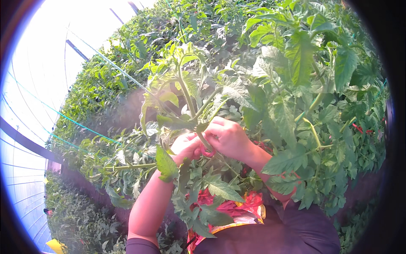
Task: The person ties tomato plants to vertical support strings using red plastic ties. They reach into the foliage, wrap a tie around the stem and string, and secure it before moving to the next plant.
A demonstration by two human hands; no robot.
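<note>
Both of my hands meet at the main stem (205, 141) of a tomato plant, just below a fork where leafy shoots spread upward. A pink plastic tie (208, 153) loops around this stem. On its left side my left hand (186, 146) has its fingers closed at the tie. My right hand (227, 137) is curled against the stem from the right, pinching by the tie; its fingertips are partly hidden. Below my hands, at my waist, a bag (242, 219) holds many pink tie strips (219, 203), partly covered by tomato leaves (222, 189).
Tall tomato plants (304, 60) crowd in on the right, close to my right forearm. Pale twine (117, 67) and green strings (79, 126) slant across the left. Behind them curves the greenhouse's plastic wall (25, 177). A yellow sheet (55, 245) shows at the lower left.
</note>
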